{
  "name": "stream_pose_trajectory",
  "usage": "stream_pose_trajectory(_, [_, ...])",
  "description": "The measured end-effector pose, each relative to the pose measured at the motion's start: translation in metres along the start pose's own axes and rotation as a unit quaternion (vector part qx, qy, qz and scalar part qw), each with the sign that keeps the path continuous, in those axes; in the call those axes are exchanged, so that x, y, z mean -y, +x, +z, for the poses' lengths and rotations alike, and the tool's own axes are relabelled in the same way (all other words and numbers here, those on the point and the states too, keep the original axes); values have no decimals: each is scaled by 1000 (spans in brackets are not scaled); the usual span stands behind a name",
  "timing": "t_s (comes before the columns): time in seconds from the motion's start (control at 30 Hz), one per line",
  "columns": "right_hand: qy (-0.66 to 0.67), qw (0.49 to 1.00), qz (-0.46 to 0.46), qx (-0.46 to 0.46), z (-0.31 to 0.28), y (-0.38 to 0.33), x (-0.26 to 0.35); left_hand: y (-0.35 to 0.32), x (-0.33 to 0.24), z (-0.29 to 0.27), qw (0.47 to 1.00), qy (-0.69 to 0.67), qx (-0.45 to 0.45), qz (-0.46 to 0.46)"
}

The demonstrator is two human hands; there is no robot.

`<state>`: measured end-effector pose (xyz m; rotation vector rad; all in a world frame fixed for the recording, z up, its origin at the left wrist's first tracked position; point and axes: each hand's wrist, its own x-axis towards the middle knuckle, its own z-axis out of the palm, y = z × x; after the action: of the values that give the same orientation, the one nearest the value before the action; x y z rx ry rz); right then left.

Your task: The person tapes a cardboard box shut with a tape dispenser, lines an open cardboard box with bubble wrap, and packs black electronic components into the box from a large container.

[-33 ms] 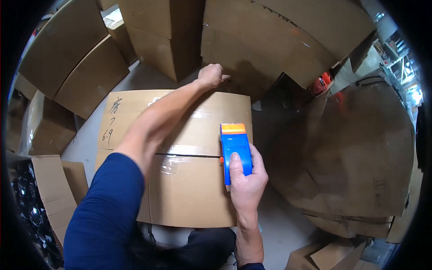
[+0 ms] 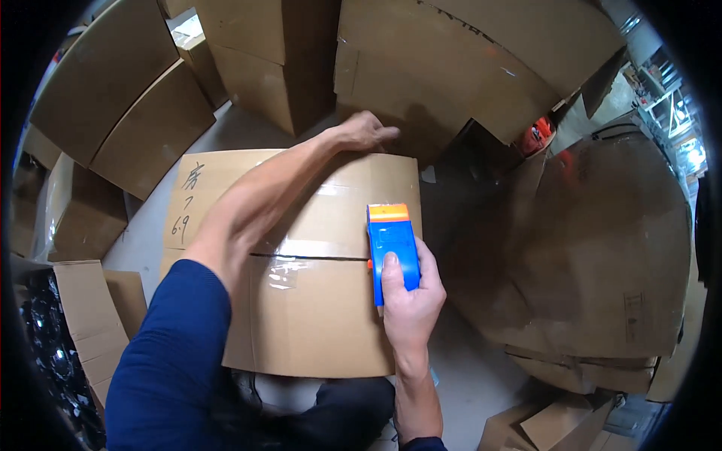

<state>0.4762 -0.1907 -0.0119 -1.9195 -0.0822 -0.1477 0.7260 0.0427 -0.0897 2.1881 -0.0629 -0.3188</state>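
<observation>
A closed cardboard carton sits in front of me, with a dark seam across its top and clear tape by that seam. My left arm reaches across it, and my left hand is at its far edge. One finger there stretches out to the right; the other fingers are partly hidden behind the hand. My right hand is closed around a blue tape dispenser with an orange front, held over the right part of the carton, thumb on top.
Tall cardboard boxes stand behind and at the left. A large brown carton fills the right side. At the lower left, an open box is beside shiny black plastic. Another open box lies at the lower right.
My left hand has shifted slightly right along the carton's far edge, and its forearm has turned a little. The right hand with the tape dispenser has hardly moved.
</observation>
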Motion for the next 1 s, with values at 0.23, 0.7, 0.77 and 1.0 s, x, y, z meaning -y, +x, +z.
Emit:
stream_pose_trajectory(0.23, [-2, 1000, -21, -3, 19, -5, 7, -136, 21, 1, 935, 325, -36, 137])
stream_pose_trajectory(0.7, [-25, 997, 70, 26, -116, -318, -42, -359, 1, 87, 895, 410, -134, 114])
stream_pose_trajectory(0.77, [-51, 995, 80, 13, -119, -345, -55, -365, 2, 89, 892, 423, -125, 105])
stream_pose_trajectory(1.0, [309, 843, 428, 102, -114, -253, -117, -390, 11, 102, 895, 432, -70, 86])
